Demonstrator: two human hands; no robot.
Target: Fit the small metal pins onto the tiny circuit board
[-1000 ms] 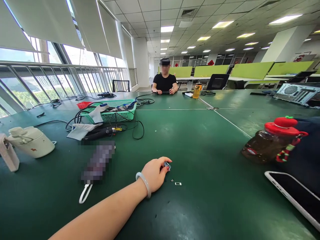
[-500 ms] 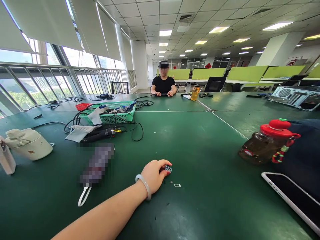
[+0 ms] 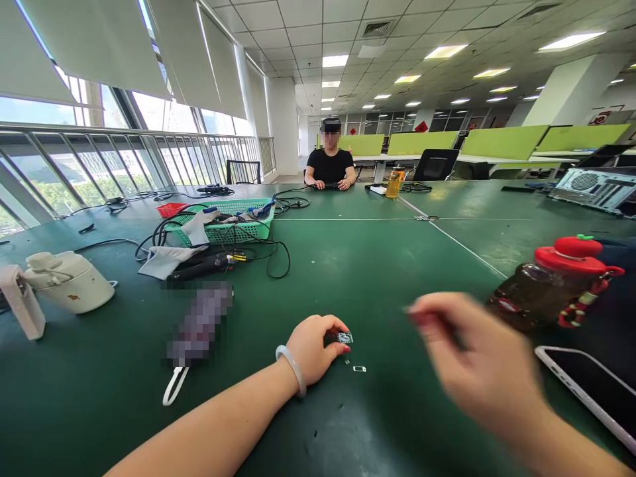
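My left hand [image 3: 320, 348], with a pale bracelet on its wrist, rests on the green table [image 3: 348, 265] and grips a small circuit board [image 3: 344, 338] between thumb and fingers. Just below the board lie a tiny dark piece [image 3: 347, 362] and a small white rectangular frame [image 3: 360, 369]. To the right, above the table, my right hand [image 3: 477, 358] is smeared by motion. Its thumb and fingers are curled toward each other, and whether anything is between them is too blurred to tell.
On the left are a green basket [image 3: 243, 228] with cables, a cream jug [image 3: 74, 285] and a purple pouch [image 3: 203, 321]. On the right stand a red-lidded bottle [image 3: 536, 291] and a tablet [image 3: 591, 384]. A person [image 3: 330, 162] sits across the table.
My right hand has come into view from the right. My left hand still holds the circuit board at the same place on the table, while the whole view has shifted slightly.
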